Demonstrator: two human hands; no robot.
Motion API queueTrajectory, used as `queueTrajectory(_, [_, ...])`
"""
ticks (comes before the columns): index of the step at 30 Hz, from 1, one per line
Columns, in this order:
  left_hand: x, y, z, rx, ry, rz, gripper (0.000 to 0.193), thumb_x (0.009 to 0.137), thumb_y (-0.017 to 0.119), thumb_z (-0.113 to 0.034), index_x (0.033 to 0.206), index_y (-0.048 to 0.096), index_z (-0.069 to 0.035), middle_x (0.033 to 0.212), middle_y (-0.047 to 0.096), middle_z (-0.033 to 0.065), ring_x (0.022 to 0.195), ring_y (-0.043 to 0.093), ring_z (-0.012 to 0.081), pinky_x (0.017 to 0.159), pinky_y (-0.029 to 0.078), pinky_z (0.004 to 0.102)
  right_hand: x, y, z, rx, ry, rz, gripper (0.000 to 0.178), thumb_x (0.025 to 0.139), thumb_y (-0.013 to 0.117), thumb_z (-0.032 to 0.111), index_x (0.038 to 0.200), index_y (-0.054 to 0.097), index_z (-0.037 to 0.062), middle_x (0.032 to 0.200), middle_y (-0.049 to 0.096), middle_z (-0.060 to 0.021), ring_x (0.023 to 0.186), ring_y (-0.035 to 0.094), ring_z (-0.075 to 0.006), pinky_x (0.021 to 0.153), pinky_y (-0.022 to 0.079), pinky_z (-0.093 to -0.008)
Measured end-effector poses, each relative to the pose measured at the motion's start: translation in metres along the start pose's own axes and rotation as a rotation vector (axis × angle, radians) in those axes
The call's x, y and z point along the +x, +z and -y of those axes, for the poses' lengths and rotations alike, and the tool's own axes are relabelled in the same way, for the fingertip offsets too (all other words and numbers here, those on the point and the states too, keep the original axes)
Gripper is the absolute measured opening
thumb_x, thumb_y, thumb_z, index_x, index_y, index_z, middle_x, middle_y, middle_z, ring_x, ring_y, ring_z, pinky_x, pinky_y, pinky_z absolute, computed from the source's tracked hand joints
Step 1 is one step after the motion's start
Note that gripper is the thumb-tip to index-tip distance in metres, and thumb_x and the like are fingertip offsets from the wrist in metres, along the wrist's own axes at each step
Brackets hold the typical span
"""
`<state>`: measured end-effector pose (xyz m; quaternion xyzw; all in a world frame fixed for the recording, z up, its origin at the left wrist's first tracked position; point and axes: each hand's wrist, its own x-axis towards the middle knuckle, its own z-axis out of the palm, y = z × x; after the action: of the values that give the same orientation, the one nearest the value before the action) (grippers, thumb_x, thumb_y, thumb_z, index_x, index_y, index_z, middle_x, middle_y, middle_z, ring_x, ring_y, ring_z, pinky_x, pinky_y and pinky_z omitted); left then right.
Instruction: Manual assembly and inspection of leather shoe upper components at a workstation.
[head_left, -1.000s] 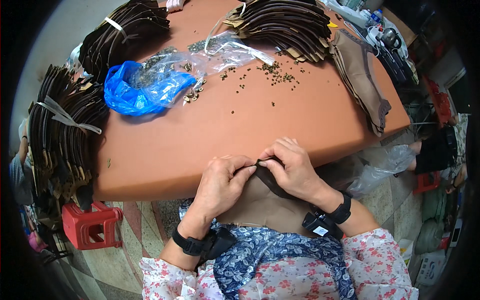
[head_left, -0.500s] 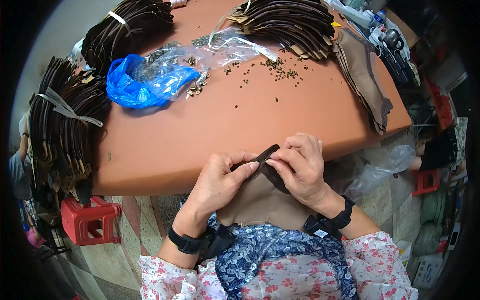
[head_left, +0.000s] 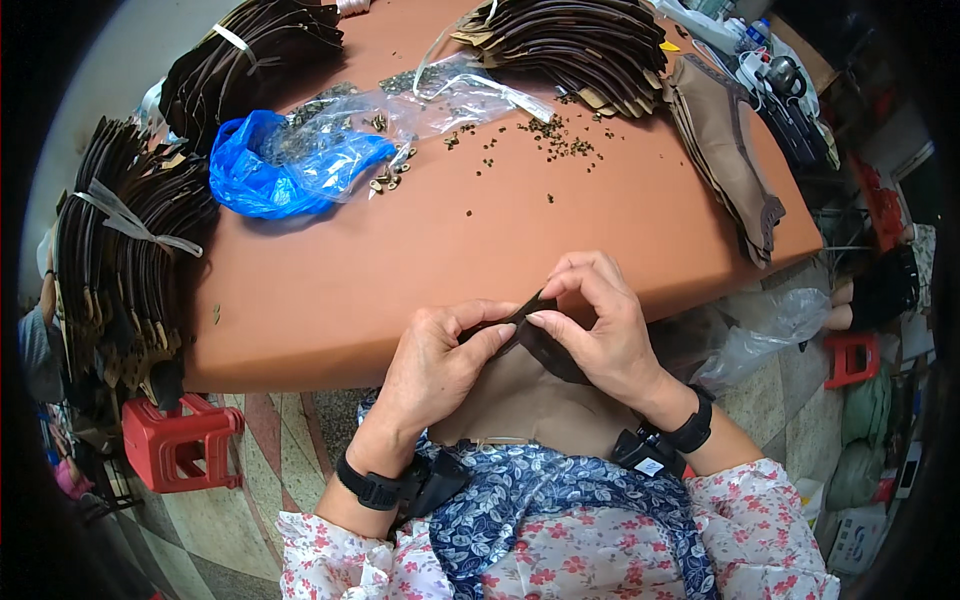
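A brown leather-like piece (head_left: 540, 398) with a darker edge strip hangs over my lap, just off the table's near edge. My left hand (head_left: 437, 358) pinches the dark strip between thumb and fingers. My right hand (head_left: 603, 325) is closed on the same strip close by, thumb below and bent fingers above, so the edge stands up in a fold. Any small fitting at the fingertips is hidden. Small brass-coloured metal pieces (head_left: 570, 142) lie scattered on the table farther off.
On the orange-brown table (head_left: 340, 295) lie a blue plastic bag (head_left: 245, 185), clear bags of metal bits (head_left: 450, 95), and tied bundles of dark pieces (head_left: 570, 45). Flat brown pieces (head_left: 718, 150) are stacked at right. A red stool (head_left: 180, 440) stands at lower left.
My right hand has shifted slightly up and left, its fingers now over the strip's edge. A tiny brass-coloured bit seen at its fingertips earlier no longer shows. My left hand stays nearly still.
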<state>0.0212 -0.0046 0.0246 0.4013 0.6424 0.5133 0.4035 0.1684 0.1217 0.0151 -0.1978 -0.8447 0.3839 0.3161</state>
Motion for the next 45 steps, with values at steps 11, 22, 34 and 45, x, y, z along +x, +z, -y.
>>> queueTrajectory(11, [-0.001,0.004,0.006,-0.106,-0.060,-0.015,0.017,0.087,0.064,-0.002,0.102,0.068,0.004,0.089,0.069,0.0042,0.082,0.061,0.0077,0.074,0.050,0.0217,0.005,0.005,0.000,0.186,0.194,0.158,0.010,0.080,0.067,0.003,0.082,0.060,-0.0022,0.073,0.059,-0.0078,0.072,0.060,-0.0161,0.065,0.047,-0.0294])
queueTrajectory(22, [0.006,0.004,0.002,-0.218,-0.156,-0.013,0.014,0.085,0.067,-0.003,0.098,0.067,0.002,0.085,0.069,0.0046,0.074,0.061,0.0070,0.067,0.049,0.0201,0.002,-0.006,-0.016,0.577,0.380,0.277,0.022,0.085,0.065,0.003,0.106,0.061,0.0007,0.089,0.063,-0.0008,0.077,0.056,-0.0060,0.065,0.046,-0.0210])
queueTrajectory(34, [0.007,0.006,-0.002,-0.218,-0.192,-0.028,0.012,0.085,0.068,-0.004,0.096,0.067,0.002,0.084,0.069,0.0045,0.072,0.061,0.0058,0.063,0.049,0.0182,-0.014,0.006,-0.002,-0.053,-0.122,-0.089,0.023,0.069,0.075,0.001,0.089,0.063,0.0042,0.104,0.055,-0.0122,0.094,0.056,-0.0284,0.075,0.049,-0.0360])
queueTrajectory(45, [0.006,0.005,-0.002,-0.261,-0.191,-0.029,0.009,0.086,0.067,-0.004,0.094,0.066,0.001,0.083,0.068,0.0030,0.074,0.061,0.0056,0.066,0.049,0.0186,-0.009,0.011,-0.002,-0.225,-0.344,-0.115,0.018,0.068,0.073,0.001,0.082,0.062,0.0024,0.096,0.057,-0.0099,0.091,0.056,-0.0289,0.078,0.045,-0.0386])
